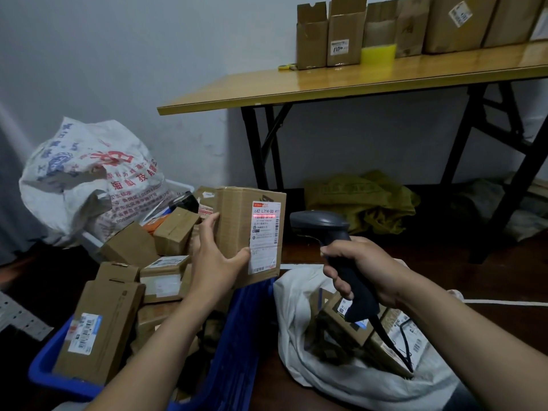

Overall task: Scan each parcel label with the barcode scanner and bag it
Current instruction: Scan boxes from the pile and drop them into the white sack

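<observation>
My left hand (216, 256) grips a brown cardboard parcel (237, 223) upright above the blue crate, its white label (265, 237) facing right. A red scan line glows across the label's top. My right hand (364, 268) holds the dark barcode scanner (323, 226) by its handle, head aimed at the label from a short way off. Below the scanner lies an open white bag (299, 321) with a few labelled parcels (350, 327) inside.
The blue crate (237, 351) at lower left holds several cardboard parcels (100, 330). Behind it stands a printed white sack (89, 176). A wooden folding table (341, 81) with boxes stands at the back, a yellow-green sack (364, 200) under it.
</observation>
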